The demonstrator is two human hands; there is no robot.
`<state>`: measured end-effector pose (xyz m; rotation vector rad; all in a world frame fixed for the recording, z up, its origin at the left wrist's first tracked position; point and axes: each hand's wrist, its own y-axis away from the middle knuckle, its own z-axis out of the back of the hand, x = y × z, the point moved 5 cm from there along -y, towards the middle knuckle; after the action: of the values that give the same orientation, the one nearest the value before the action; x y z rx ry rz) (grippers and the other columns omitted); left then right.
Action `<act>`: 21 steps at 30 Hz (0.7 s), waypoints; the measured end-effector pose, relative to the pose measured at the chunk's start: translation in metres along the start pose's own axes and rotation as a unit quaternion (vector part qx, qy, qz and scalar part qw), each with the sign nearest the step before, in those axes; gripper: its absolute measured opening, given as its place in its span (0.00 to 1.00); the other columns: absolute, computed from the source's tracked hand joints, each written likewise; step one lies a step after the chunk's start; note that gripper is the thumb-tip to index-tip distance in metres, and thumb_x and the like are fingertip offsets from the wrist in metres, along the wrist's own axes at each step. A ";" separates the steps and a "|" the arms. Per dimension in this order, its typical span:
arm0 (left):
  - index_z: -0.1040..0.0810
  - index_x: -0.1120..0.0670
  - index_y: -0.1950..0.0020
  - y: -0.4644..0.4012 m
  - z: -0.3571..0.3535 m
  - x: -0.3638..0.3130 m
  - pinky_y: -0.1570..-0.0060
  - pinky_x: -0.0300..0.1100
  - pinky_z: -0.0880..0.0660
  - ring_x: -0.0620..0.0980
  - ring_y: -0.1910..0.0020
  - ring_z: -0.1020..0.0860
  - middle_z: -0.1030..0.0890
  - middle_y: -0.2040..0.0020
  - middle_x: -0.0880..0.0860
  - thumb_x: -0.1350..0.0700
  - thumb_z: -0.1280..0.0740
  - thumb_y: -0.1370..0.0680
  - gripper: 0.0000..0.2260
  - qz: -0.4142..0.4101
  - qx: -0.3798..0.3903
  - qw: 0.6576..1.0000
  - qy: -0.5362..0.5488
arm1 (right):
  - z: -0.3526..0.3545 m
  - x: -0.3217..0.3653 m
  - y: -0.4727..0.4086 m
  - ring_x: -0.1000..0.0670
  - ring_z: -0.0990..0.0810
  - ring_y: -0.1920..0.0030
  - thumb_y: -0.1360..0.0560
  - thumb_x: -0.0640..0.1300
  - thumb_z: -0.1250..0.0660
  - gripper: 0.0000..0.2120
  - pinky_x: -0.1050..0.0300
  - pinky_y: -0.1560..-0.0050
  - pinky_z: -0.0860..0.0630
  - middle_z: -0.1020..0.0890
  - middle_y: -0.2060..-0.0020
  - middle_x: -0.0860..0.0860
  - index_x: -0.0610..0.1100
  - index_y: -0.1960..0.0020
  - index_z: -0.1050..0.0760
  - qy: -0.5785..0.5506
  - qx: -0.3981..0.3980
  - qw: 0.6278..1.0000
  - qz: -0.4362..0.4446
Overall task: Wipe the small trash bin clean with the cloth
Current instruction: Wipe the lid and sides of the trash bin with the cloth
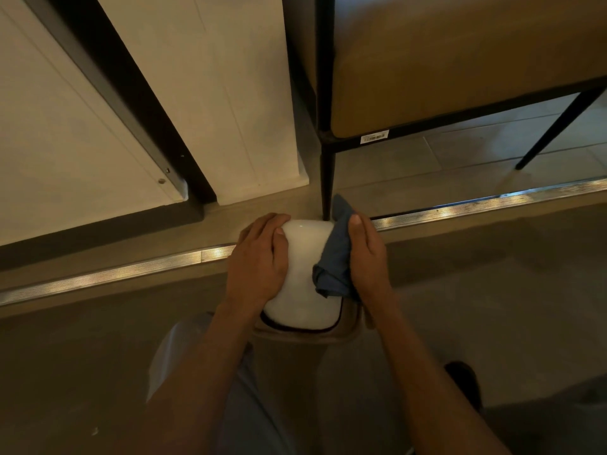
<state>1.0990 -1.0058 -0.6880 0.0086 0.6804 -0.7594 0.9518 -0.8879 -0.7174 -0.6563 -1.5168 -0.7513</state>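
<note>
On a grey floor (492, 323), the left hand (259, 261) grips a small white plastic trash bin (302, 277); at 3 o'clock, the right hand (368, 257) fingers press a blue cloth (335, 257) against it. A metal threshold strip (131, 270) crosses at 12 o'clock.

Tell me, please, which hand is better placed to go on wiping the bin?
The right hand: it already holds the cloth against the right side of the bin. The left hand holds no cloth and grips the bin's left side, steadying it.
</note>
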 end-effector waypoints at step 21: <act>0.25 0.52 0.32 -0.002 0.001 0.000 0.36 0.44 0.33 0.53 0.38 0.25 0.23 0.35 0.53 0.51 0.47 0.17 0.17 0.026 -0.009 1.000 0.005 | -0.002 0.018 0.010 0.55 0.24 0.40 0.17 0.47 0.41 0.16 0.66 0.43 0.27 0.22 0.40 0.50 0.43 0.32 0.27 0.129 0.027 0.989 0.061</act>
<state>1.0984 -1.0075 -0.6867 0.0135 0.6948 -0.7024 0.9590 -0.8839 -0.6984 -0.5820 -1.2456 -0.6729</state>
